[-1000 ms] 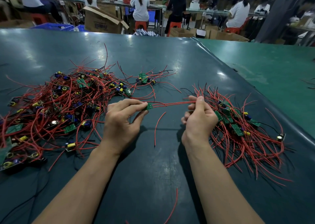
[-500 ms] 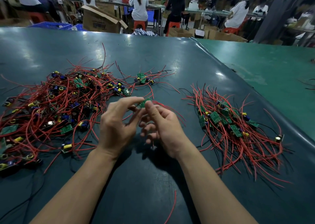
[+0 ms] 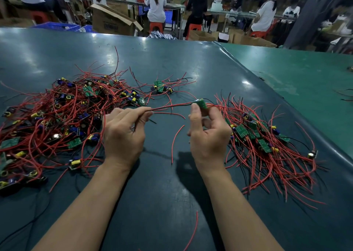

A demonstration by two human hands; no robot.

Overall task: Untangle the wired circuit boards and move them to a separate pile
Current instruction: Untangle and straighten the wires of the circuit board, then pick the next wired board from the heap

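Note:
A big tangled heap of green circuit boards with red and black wires (image 3: 57,121) lies on the left of the dark table. A smaller, sorted pile of wired boards (image 3: 267,142) lies on the right. Between them my right hand (image 3: 208,136) pinches one small green circuit board (image 3: 200,104) between thumb and fingers, above the table. Its red and black wires (image 3: 172,106) stretch leftward to my left hand (image 3: 124,134), which pinches their ends between thumb and forefinger. A couple of separate boards (image 3: 161,88) lie just beyond the hands.
Loose red wire pieces (image 3: 175,142) lie on the table (image 3: 172,193) between and below my hands. A lighter green table (image 3: 305,75) adjoins on the right. Beyond the far edge are cardboard boxes (image 3: 112,21), blue crates and seated workers.
The hands were together at the board half a second ago. Now the right hand has carried the board rightward while the left hand slid along the wires, pulling them straight.

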